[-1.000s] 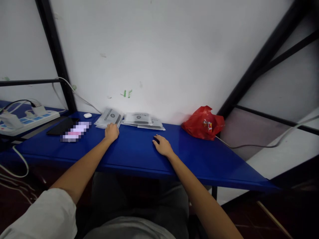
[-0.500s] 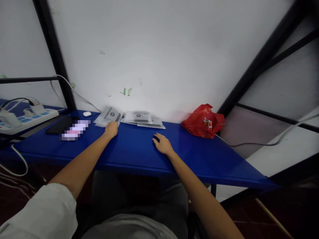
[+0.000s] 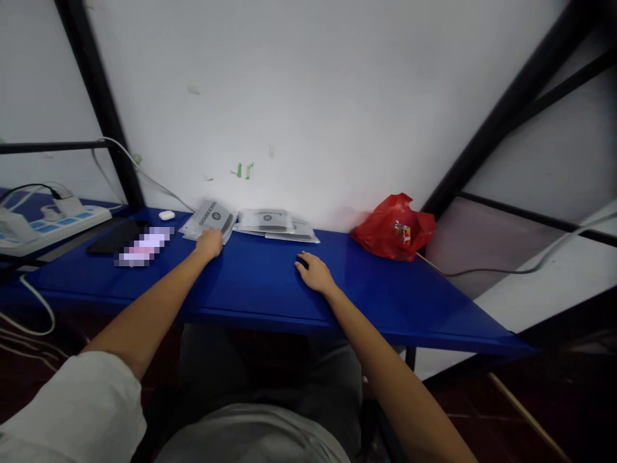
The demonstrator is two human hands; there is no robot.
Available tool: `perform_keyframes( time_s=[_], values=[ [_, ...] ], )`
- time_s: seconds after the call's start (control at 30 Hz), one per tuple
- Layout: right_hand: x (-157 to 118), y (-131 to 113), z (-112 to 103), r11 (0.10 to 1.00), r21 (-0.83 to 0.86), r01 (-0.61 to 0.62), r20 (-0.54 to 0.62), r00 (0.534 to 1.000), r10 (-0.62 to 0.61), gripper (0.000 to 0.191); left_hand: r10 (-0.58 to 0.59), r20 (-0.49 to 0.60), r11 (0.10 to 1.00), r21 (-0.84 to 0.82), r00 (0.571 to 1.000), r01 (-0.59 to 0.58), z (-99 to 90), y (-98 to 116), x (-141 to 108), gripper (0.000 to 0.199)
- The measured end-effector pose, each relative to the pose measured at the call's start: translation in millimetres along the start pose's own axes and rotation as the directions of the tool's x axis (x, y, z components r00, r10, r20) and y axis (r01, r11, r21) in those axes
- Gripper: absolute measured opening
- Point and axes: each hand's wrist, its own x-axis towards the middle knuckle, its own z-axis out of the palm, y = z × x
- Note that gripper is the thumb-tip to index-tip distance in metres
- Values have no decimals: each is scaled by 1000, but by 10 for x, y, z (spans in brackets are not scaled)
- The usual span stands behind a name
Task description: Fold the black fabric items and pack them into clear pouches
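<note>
Left hand [image 3: 209, 244] at grey packets [image 3: 210, 215], frame centre-left, grip unclear | right hand [image 3: 316, 272] apart, fingers loose | likely light, slick, bendy; pinch edges

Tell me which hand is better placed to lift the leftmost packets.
Left, probably: the left hand is at the near edge of the leftmost packets; the right hand is apart, over the blue tabletop.

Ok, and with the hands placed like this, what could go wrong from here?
The left hand is at the near edge of some overlapping, flat grey-white packets; pulling might make them slide apart. A second grey-white packet pile lies close on their right, so a sideways push could disturb it. The small white rounded case on their left might get bumped.
</note>
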Motion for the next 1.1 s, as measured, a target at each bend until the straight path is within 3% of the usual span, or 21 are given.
perform_keyframes(
  time_s=[0.37,0.57,0.67,0.73,0.93,1.03,1.1],
  values=[
    [0,26,-2,1000,3,-2,-14,1000,2,39,57,-67,994,100,996,-50,-79,124,-173,32],
    [18,57,27,1000,2,13,-22,1000,-13,39,118,-152,982,164,981,-93,-291,282,-706,28],
    [31,83,55,1000,11,15,-25,1000,-15,38,149,-119,986,87,982,-139,-373,265,-995,27],
    [38,100,71,1000,17,19,-41,999,-18,37,140,-165,990,31,976,-137,-376,202,-1098,36],
    [53,140,95,999,26,34,-45,998,-33,38,-133,-216,991,-36,967,129,-181,4,-1020,58],
    [60,163,115,998,31,47,-65,997,-44,37,-158,-180,986,-85,971,144,-111,-17,-955,60],
    [65,177,135,998,35,53,-74,996,-50,36,-95,-129,990,-116,987,80,-98,2,-947,61]
  ],
)
